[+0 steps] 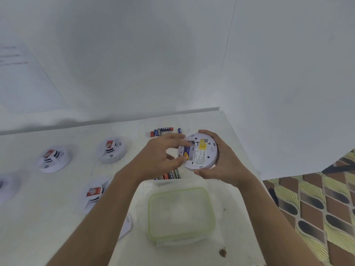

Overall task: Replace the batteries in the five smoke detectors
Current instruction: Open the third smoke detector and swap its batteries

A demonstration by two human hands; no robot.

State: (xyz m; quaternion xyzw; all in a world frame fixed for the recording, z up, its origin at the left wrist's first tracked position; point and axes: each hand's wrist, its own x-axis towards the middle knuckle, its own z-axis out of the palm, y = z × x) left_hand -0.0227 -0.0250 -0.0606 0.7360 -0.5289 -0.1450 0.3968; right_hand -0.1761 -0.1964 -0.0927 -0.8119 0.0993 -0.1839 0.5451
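Note:
My right hand (222, 162) grips a round white smoke detector (203, 152), back side up, above the white table (67, 217). Its open battery bay shows a blue battery with a yellow end. My left hand (161, 154) reaches into that bay, fingertips on the battery; whether it pinches it is unclear. Three other white detectors with red labels lie on the table: one far left (53, 159), one in the middle (112, 149), one (94, 194) partly under my left forearm. Loose batteries (163, 131) lie behind the hands, and several more (171, 174) sit below them.
A clear plastic container with a green-rimmed lid (180, 214) sits on the table near me. A blurred white object (7, 187) lies at the left edge. The table's right edge drops to a patterned floor (317, 204). White walls stand behind.

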